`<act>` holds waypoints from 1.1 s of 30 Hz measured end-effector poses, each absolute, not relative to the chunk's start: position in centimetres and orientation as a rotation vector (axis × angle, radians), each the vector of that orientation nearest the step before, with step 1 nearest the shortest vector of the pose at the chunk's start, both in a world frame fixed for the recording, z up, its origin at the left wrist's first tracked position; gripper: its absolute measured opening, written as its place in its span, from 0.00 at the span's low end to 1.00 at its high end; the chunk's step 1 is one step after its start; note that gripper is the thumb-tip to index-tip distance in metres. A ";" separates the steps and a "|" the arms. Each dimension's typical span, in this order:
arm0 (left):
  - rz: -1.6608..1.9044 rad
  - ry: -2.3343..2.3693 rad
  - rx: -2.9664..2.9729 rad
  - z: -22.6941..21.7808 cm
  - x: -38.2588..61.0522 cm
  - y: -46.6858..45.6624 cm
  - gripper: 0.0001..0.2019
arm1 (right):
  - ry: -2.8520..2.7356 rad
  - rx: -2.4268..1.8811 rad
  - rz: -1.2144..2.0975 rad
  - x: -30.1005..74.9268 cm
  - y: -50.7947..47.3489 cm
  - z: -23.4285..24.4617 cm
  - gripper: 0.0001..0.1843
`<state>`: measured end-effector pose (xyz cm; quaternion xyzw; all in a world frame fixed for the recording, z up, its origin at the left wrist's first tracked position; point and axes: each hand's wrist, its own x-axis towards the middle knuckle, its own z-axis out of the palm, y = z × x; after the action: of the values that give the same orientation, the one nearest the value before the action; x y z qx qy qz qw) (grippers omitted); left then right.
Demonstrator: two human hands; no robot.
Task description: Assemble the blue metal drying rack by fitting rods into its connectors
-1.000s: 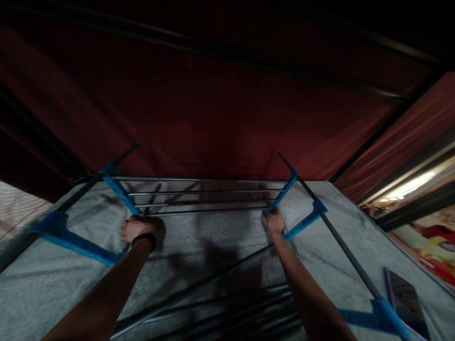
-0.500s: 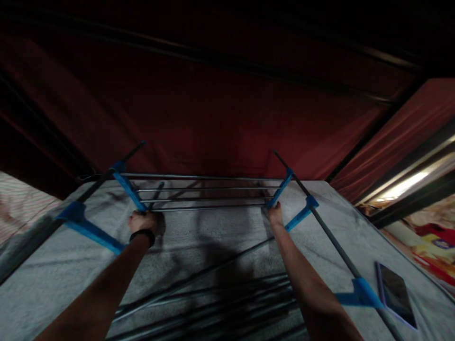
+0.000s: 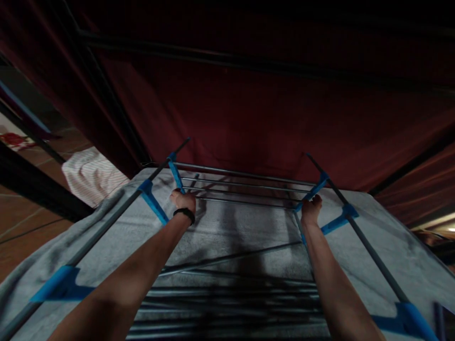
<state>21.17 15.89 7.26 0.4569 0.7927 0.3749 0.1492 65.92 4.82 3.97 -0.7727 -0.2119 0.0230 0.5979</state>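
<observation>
My left hand point(image 3: 184, 201), with a dark band at the wrist, is closed around the lower end of the far left blue plastic bracket point(image 3: 176, 176). Across from it, my right hand point(image 3: 311, 210) grips the end of the far right blue bracket point(image 3: 314, 190); the palm side is hidden. Several thin metal rods point(image 3: 245, 188) span the gap between these two brackets. Each bracket sits on a grey side pole point(image 3: 106, 225), the other being the right pole point(image 3: 377, 260). More blue brackets, such as the middle left one point(image 3: 153, 201), are fitted along both poles.
Loose metal rods point(image 3: 227, 291) lie in a pile between my forearms on a grey blanket point(image 3: 220, 227). Behind hangs a dark red curtain point(image 3: 231, 113) with a dark bar across it. A striped cloth point(image 3: 94, 175) is at the left, beside a tiled floor point(image 3: 21, 208).
The view has swung left, so the rack and hands appear further right. Both hands stay at the far brackets. The phone at the right has mostly left the view.
</observation>
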 end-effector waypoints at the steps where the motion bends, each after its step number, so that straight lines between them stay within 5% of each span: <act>1: 1.131 2.243 1.372 7.8 21.6 15.4 0.18 | -0.489 -1.784 0.061 65.9 4.8 3.9 0.36; 8: 1.244 1.470 2.476 13.0 27.0 12.6 0.17 | -0.539 -1.661 0.042 67.5 5.1 6.2 0.41; 14: 0.968 1.079 3.010 17.0 31.4 15.3 0.24 | -0.591 -1.415 0.028 67.5 6.3 8.9 0.27; 24: 0.511 1.041 3.066 18.2 35.0 16.5 0.18 | -0.556 -1.413 -0.060 67.8 6.6 10.4 0.10; 33: 0.549 1.051 3.016 18.3 35.1 17.4 0.18 | -0.530 -1.480 -0.062 66.9 6.5 11.2 0.14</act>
<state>35.06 17.38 18.32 0.9295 0.3240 0.1692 -0.0495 66.95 6.50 11.22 -0.6661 -0.2384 -0.0277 0.7062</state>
